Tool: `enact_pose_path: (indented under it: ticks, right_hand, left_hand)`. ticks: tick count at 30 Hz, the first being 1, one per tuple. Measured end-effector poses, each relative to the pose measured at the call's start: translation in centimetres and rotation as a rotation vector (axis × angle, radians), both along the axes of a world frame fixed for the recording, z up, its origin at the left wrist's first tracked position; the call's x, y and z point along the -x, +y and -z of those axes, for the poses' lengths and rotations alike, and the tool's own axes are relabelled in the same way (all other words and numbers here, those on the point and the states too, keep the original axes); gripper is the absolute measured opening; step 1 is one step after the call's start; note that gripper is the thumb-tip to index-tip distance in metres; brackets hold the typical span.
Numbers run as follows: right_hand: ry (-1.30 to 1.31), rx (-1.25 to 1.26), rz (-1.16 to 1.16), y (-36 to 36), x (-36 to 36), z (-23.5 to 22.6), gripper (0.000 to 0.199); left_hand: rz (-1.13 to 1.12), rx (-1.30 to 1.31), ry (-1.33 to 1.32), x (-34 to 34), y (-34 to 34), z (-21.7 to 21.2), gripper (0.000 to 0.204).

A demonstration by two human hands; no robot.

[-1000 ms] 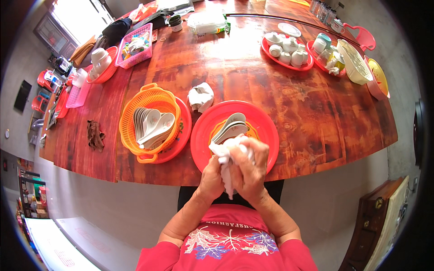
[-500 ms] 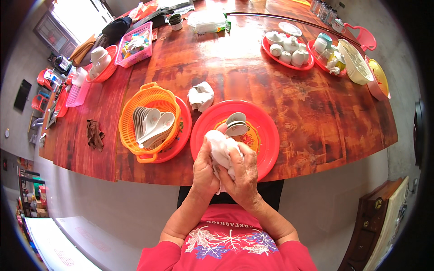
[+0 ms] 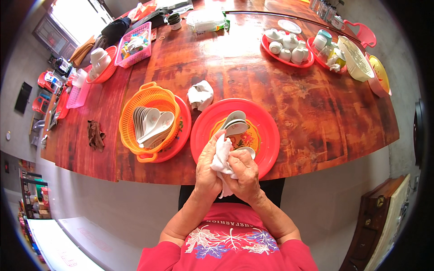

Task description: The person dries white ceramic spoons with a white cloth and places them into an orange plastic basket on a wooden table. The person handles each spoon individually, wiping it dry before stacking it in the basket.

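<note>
A crumpled white cloth point(image 3: 222, 159) is bunched between the two hands over the near rim of the round red plastic tray point(image 3: 266, 135), the left hand point(image 3: 208, 169) pressed flat against it and the right hand point(image 3: 244, 174) clenched around it and around what seems to be a white ceramic spoon point(image 3: 247, 150), mostly hidden by fingers and cloth. More white spoons point(image 3: 234, 122) lie stacked in the tray behind. To the left on the reddish wooden bench point(image 3: 316, 113) stands an orange plastic basket point(image 3: 147, 97) of upright spoons, with another crumpled white rag point(image 3: 200, 95) nearby.
</note>
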State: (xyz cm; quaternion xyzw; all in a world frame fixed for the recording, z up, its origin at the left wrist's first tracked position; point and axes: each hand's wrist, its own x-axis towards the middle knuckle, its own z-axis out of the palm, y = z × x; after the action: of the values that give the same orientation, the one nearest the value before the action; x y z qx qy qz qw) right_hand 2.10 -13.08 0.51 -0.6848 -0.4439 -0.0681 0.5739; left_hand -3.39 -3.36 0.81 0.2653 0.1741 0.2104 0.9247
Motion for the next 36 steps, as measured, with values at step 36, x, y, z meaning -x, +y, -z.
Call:
enact_pose_path:
  ticks: [36]
  right_hand:
    - [0.229,0.119,-0.273,-1.5,-2.2,-3.0,0.038]
  left_hand:
    - [0.131,0.276,-0.14,0.0,1.5,1.3,0.043]
